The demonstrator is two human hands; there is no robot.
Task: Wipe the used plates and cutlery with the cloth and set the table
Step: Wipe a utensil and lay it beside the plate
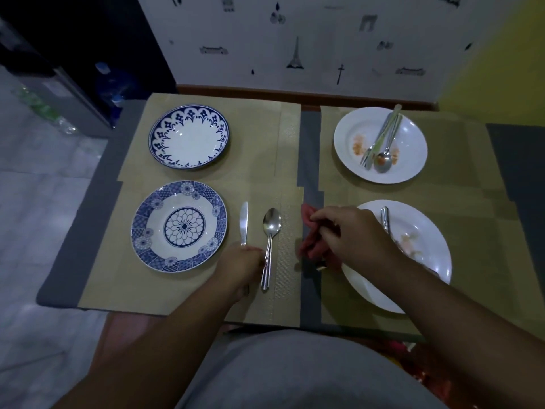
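Observation:
My right hand (pixel 348 234) grips a red cloth (pixel 312 246) at the left rim of the near white plate (pixel 424 278), which has orange smears and one utensil (pixel 385 218) lying on it. Something small and shiny pokes out under the cloth. My left hand (pixel 240 267) covers the handle of a knife (pixel 244 222), and its fingertips pinch the handle of a spoon (pixel 270 231) lying beside it. Both lie to the right of the near blue patterned plate (pixel 179 225). The far white plate (pixel 380 144) is smeared and holds a fork, a spoon and one more utensil (pixel 383 140).
A second blue-rimmed plate (pixel 188 137) sits at the far left. Tan placemats (pixel 259 160) cover a grey table (pixel 309 178) that stands against a papered wall. Bottles and a dark cabinet stand on the floor at the left. My lap is below the front edge.

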